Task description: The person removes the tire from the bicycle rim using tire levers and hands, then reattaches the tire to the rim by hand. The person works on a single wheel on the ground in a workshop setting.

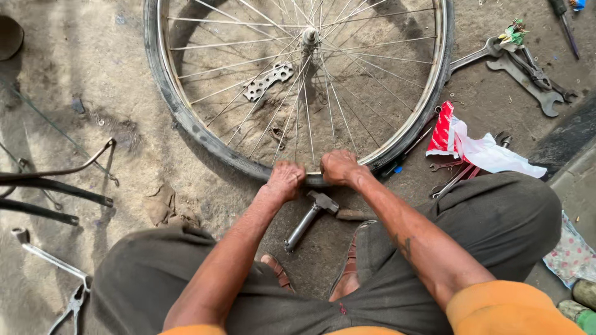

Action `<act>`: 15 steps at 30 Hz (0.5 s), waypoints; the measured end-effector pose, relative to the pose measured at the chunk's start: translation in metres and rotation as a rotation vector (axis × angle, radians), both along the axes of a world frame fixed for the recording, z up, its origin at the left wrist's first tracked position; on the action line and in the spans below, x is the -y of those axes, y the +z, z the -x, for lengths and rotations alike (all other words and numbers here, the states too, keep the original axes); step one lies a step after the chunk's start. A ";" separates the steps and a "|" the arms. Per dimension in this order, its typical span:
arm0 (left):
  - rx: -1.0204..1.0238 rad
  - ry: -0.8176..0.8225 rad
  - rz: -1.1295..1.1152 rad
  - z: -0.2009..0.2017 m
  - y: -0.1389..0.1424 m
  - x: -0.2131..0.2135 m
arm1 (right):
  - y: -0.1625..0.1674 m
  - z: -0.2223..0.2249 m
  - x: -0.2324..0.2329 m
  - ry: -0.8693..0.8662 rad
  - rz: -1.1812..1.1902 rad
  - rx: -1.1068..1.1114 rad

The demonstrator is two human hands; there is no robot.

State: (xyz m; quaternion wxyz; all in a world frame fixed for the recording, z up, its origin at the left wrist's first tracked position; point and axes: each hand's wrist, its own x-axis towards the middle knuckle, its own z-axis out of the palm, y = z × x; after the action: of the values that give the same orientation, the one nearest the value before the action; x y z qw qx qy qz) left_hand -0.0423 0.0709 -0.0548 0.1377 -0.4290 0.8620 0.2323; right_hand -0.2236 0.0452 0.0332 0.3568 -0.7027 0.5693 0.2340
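Bike wheel (186,118) lies flat on the concrete floor (93,62), tyre on rim, spokes & hub visible. Both hands grip the near edge of the tyre side by side: left hand (285,180) clenched over tyre, right hand (338,166) clenched over tyre just beside it. Hammer (308,217) on floor just below hands, between the sandalled feet. Flat multi-hole spanner (267,81) lies under the spokes. Big wrenches (528,68) upper right; red & white bag (472,146) near right knee. Pliers (71,307) lower left.
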 end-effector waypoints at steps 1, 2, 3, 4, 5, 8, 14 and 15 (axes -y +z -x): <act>-0.008 0.036 0.021 0.001 -0.008 -0.005 | -0.001 0.001 -0.003 -0.006 0.074 0.016; -0.097 0.070 0.052 -0.001 -0.012 -0.007 | -0.002 0.001 -0.005 -0.024 0.159 0.031; -0.199 0.100 0.079 -0.002 -0.016 -0.009 | -0.002 0.005 -0.006 -0.033 0.144 0.045; -0.302 0.133 0.096 -0.004 -0.017 -0.011 | -0.003 0.009 -0.007 -0.038 0.121 0.059; -0.334 0.147 0.060 -0.006 -0.016 -0.010 | -0.003 0.011 -0.008 -0.041 0.097 0.080; -0.337 0.186 -0.025 -0.012 -0.005 -0.001 | -0.004 0.016 -0.003 -0.109 0.170 0.162; -0.286 0.282 0.108 -0.005 0.041 0.052 | 0.010 0.012 0.046 -0.066 0.149 0.078; -0.281 0.280 0.157 -0.002 0.047 0.063 | 0.016 0.012 0.054 -0.100 0.190 0.119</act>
State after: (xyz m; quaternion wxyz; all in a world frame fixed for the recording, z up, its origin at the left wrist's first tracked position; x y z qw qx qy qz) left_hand -0.0399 0.0081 -0.0076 -0.0511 -0.5174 0.8201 0.2388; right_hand -0.2357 -0.0091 0.0492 0.3330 -0.7166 0.6012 0.1188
